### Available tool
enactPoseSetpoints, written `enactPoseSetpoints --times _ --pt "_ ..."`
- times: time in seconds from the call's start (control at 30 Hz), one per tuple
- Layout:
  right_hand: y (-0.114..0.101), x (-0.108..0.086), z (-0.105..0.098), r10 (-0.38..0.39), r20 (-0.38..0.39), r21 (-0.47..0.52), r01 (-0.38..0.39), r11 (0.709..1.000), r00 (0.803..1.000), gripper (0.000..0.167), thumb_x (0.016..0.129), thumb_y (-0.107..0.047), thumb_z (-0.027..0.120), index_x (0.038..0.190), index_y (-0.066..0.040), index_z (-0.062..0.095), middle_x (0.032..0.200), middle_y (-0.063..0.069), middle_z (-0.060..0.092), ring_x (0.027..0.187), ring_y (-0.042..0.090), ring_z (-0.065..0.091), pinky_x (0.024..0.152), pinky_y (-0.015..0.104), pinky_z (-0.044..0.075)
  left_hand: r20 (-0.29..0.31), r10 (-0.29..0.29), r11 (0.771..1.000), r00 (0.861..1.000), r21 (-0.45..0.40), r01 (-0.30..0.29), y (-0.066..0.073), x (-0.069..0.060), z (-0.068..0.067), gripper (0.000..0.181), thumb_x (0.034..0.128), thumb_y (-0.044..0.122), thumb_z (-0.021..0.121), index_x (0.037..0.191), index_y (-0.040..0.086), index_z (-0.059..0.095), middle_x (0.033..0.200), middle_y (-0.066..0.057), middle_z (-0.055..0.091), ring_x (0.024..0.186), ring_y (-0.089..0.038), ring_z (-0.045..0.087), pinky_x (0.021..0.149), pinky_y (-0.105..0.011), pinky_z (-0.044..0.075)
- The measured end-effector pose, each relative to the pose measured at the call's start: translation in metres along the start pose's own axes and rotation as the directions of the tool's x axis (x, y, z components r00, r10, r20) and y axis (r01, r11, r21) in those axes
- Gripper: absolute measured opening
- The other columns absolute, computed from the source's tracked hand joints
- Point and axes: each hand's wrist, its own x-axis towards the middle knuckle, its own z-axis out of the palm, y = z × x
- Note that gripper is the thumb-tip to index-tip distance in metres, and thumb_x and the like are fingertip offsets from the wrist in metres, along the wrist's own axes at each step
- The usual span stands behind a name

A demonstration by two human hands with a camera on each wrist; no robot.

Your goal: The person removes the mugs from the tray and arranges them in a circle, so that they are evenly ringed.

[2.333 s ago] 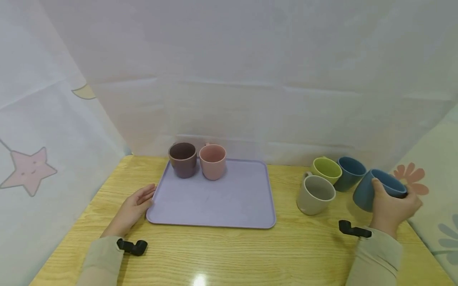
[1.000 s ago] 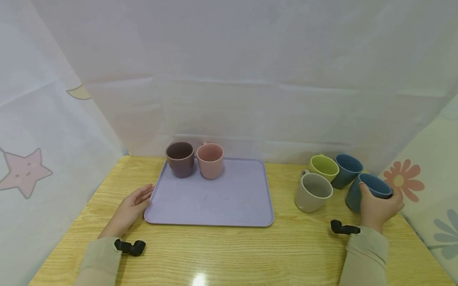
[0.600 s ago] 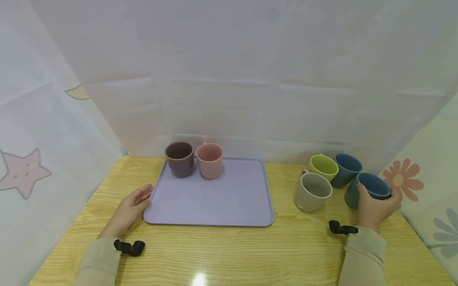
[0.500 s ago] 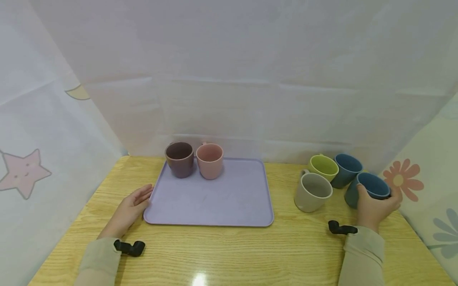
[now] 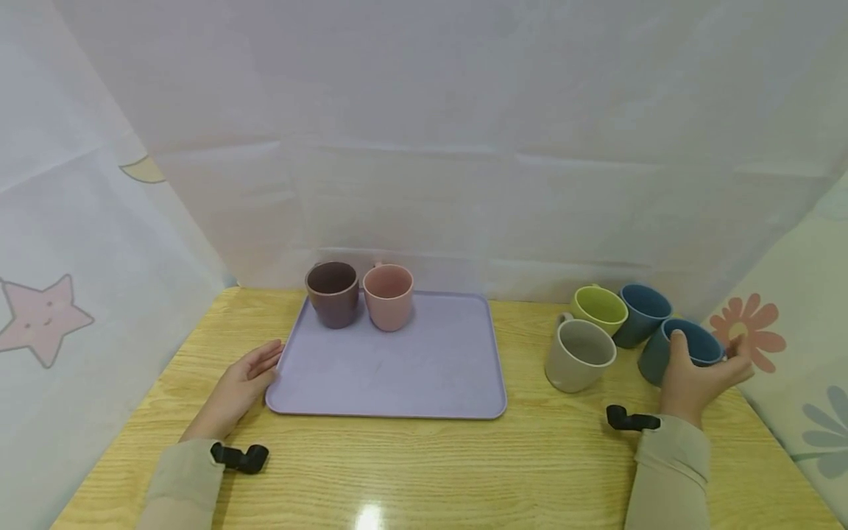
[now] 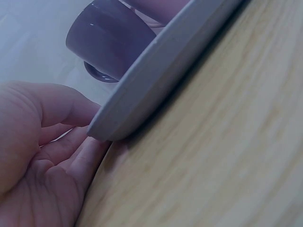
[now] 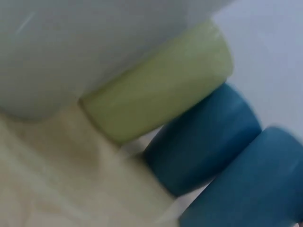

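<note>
My left hand (image 5: 241,386) lies at the left edge of the lavender tray (image 5: 384,375), fingers extended; in the left wrist view thumb and fingertips touch the tray's rim (image 6: 137,94). On the tray's back left stand a brown mug (image 5: 338,303) and a pink mug (image 5: 391,308). At the far right, my right hand (image 5: 695,383) is spread around the near side of a blue mug (image 5: 652,357) standing upright, thumb raised by its rim and fingers apart from it. The right wrist view shows this blue mug (image 7: 255,184), but not plainly the hand.
Left of that mug stand a second blue mug (image 5: 639,324), a green mug (image 5: 599,309) and a light grey mug (image 5: 573,364), close together. The wooden table (image 5: 437,471) meets pale cloth (image 5: 424,184) behind and at both sides.
The blue mug at my right hand was lowered to the table and now stands there. My right thumb and fingers have spread and loosened from it. My left hand has stayed at the tray.
</note>
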Motion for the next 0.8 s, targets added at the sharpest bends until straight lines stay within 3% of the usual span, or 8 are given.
enactPoseSetpoints --times 0.13,0.23,0.37,0.43,0.53,0.67,0.8 --pt "-0.023 -0.003 0.006 -0.062 -0.045 0.015 0.063 0.998 0.997 0.059 0.092 -0.009 0.063 0.145 -0.015 0.039 0.145 0.0 0.03 0.132 0.006 0.028 0.11 0.023 0.028 -0.003 -0.005 1.0 1.0 0.012 0.005 0.0 0.001 0.0 0.06 0.1076 0.011 0.05 0.159 -0.004 0.023 0.161 -0.025 0.031 0.146 -0.043 0.029 0.094 -0.002 0.038" --pt "-0.037 -0.002 0.011 -0.052 -0.067 0.122 0.06 0.991 0.996 0.049 0.093 -0.003 0.056 0.14 -0.013 0.045 0.141 0.001 0.036 0.129 0.01 0.034 0.105 0.026 0.034 -0.007 -0.004 1.0 1.0 0.019 0.005 0.0 0.001 0.0 0.059 0.1074 0.011 0.05 0.158 -0.004 0.024 0.16 -0.025 0.031 0.146 -0.043 0.03 0.094 -0.003 0.038" --pt "-0.052 -0.005 0.018 -0.032 -0.043 0.254 0.042 0.966 0.999 0.044 0.093 0.001 0.053 0.135 -0.01 0.054 0.137 0.004 0.048 0.126 0.014 0.045 0.101 0.023 0.04 -0.012 -0.003 1.0 1.0 0.017 0.003 0.0 0.001 -0.001 0.059 0.107 0.01 0.05 0.158 -0.004 0.024 0.16 -0.026 0.031 0.146 -0.042 0.03 0.094 -0.003 0.038" --pt "-0.058 -0.01 0.023 -0.075 -0.023 0.254 0.078 0.964 0.997 0.04 0.092 0.001 0.054 0.131 -0.008 0.058 0.134 0.006 0.053 0.123 0.015 0.048 0.1 0.021 0.04 -0.013 -0.005 1.0 1.0 0.015 0.006 0.0 0.001 -0.001 0.059 0.107 0.009 0.05 0.158 -0.004 0.024 0.16 -0.026 0.031 0.146 -0.042 0.03 0.094 -0.002 0.038" --pt "-0.069 -0.02 0.034 -0.137 0.021 0.316 0.123 0.941 0.99 0.037 0.091 0.003 0.059 0.128 -0.004 0.061 0.128 0.009 0.055 0.117 0.019 0.053 0.098 0.025 0.044 -0.01 -0.006 1.0 1.0 0.01 0.006 0.0 0.001 -0.001 0.06 0.1071 0.01 0.05 0.159 -0.004 0.023 0.16 -0.026 0.031 0.146 -0.041 0.031 0.094 -0.002 0.038" --pt "-0.081 -0.041 0.049 -0.184 0.13 0.416 0.115 0.902 0.974 0.036 0.091 0.006 0.061 0.126 -0.001 0.062 0.126 0.01 0.055 0.113 0.024 0.057 0.095 0.028 0.051 -0.006 -0.006 1.0 1.0 0.005 0.006 -0.001 0.001 0.0 0.06 0.1071 0.01 0.05 0.159 -0.004 0.023 0.161 -0.026 0.03 0.147 -0.041 0.03 0.094 -0.002 0.038" --pt "-0.087 -0.068 0.065 -0.263 0.251 0.47 0.12 0.874 0.932 0.038 0.09 0.01 0.059 0.127 0.003 0.06 0.129 0.014 0.053 0.112 0.025 0.058 0.094 0.026 0.052 -0.009 -0.006 1.0 1.0 0.01 0.006 -0.002 0.001 0.0 0.06 0.107 0.01 0.051 0.159 -0.004 0.023 0.161 -0.026 0.03 0.146 -0.041 0.03 0.094 -0.002 0.038"
